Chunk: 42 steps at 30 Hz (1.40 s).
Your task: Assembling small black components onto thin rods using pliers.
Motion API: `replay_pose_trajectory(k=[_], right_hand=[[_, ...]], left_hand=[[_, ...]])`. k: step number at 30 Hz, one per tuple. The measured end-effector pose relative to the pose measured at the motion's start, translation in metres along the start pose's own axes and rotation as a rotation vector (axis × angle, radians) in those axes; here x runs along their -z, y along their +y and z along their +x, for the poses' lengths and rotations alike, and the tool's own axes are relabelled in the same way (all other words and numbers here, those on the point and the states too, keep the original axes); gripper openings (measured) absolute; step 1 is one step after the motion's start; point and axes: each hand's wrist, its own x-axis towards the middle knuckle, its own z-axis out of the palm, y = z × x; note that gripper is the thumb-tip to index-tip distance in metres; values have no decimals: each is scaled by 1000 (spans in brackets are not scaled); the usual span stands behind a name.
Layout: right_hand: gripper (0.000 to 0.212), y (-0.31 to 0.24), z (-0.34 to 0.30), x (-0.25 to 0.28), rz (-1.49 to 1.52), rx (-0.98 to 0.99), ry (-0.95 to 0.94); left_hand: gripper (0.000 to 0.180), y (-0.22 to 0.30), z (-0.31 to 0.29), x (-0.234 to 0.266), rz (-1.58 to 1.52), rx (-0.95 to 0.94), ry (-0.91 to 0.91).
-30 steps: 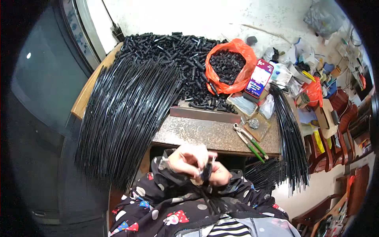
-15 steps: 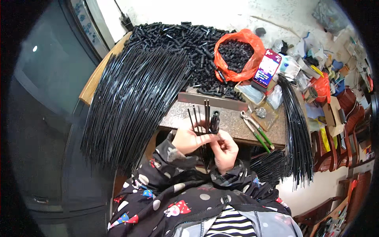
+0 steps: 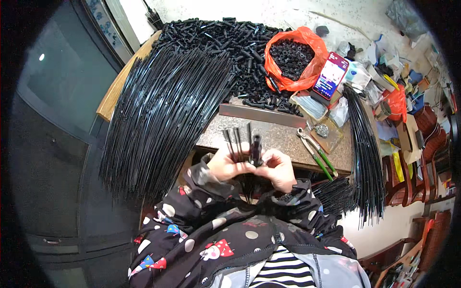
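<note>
Raised to table edge: left hand, right hand | left: grasping black rods | right: at black tube, grip unclear

On the speckled brown bench, a broad bundle of long thin black rods lies at the left, reaching past the near edge. Behind and right of it spreads a heap of short black tubes. At the heap's right sits an open orange plastic bag; just right of that, a red-edged phone. A long flat metal bar lies before the heap, green-handled pincers to its right. Farther right hangs a narrower bundle of black rods. At the near edge, a black cylindrical piece stands between left hand and right hand.
</note>
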Motion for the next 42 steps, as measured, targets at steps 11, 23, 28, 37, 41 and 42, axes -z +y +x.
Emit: replay_pose_trajectory(k=[11,23,28,37,41,42], right_hand=[[17,14,-5,-15,-444,322,365],[56,-7,11,6,-370,-27,175],[20,-18,14,5,-961,491,177],[31,-83,-32,-23,-1510,1069,75],[39,-63,-48,59,-1713,632,421],[44,-55,-54,80,-1804,479,539]], left_hand=[[21,-21,10,-10,645,-323,151],[4,-36,15,-31,272,-364,334],[11,-34,16,-32,101,-127,332],[7,53,18,-54,261,-376,158],[10,44,8,-39,157,-452,342],[9,44,9,-41,196,-464,402]])
